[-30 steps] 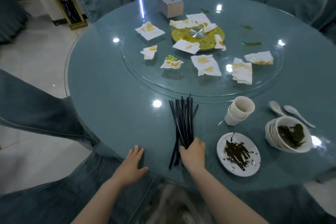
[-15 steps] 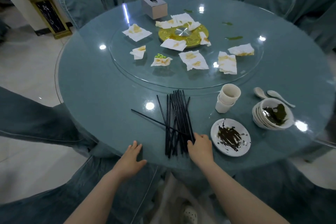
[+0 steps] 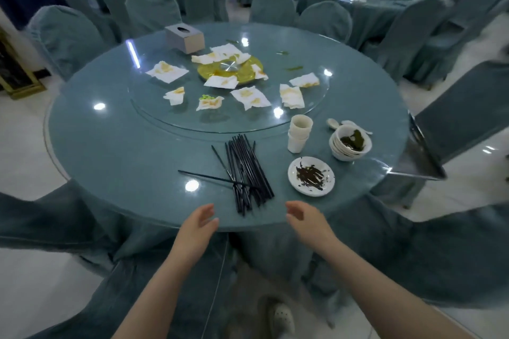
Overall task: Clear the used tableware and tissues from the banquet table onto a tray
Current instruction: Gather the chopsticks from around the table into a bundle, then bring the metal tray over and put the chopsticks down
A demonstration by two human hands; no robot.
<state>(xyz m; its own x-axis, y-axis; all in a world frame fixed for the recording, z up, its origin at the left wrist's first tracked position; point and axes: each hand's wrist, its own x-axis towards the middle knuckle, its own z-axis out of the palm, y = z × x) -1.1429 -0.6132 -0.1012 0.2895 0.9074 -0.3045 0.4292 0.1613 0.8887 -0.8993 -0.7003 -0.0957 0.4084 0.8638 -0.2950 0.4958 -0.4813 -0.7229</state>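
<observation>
Chopsticks (image 3: 246, 170): bunched at the desk's (image 3: 115, 162) six o'clock edge, probably for one grab.
Left hand (image 3: 199, 224): spread, empty, flanking them.
Right hand (image 3: 303, 217): likewise spread, empty.
Tray (image 3: 421, 158): three o'clock, within reach.

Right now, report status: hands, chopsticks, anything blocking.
Left hand, right hand open, empty. Chopsticks loose near table edge, ungripped. Plate, cups between them and tray.

Dim bluish light, ceiling-lamp glare spots on the glass tabletop (image 3: 115, 146), fisheye-bent edges.
</observation>
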